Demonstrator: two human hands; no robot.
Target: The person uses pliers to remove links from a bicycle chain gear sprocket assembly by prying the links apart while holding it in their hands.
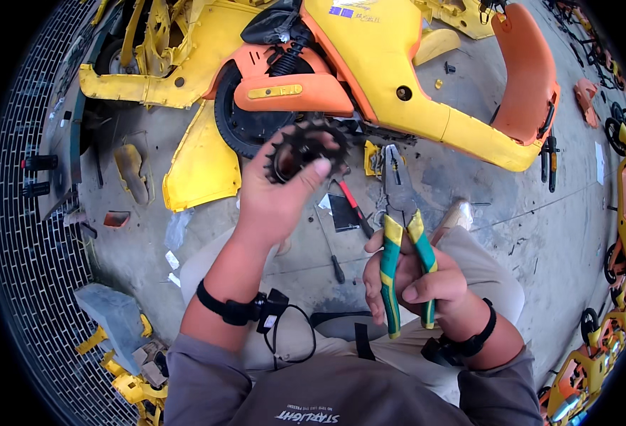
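My left hand (284, 188) is closed around a black toothed sprocket (279, 165), held up in front of the scooter's wheel; the sprocket is slightly blurred. In my right hand (434, 280) is a pair of combination pliers (400, 188), jaws pointing up and away from me. Its green and yellow handles are spread a little, and nothing shows between the jaws. Just beyond both hands lies a yellow and orange scooter (391, 78) on its side, its black rear wheel (245, 117) partly hidden by the sprocket and an orange cover.
On the concrete floor between my legs lie a screwdriver (335, 259) and a red-handled tool (352, 202). A loose yellow panel (203, 167) rests left of the wheel. More yellow body parts (178, 57) pile up at far left. Scooters (594, 369) line the right side.
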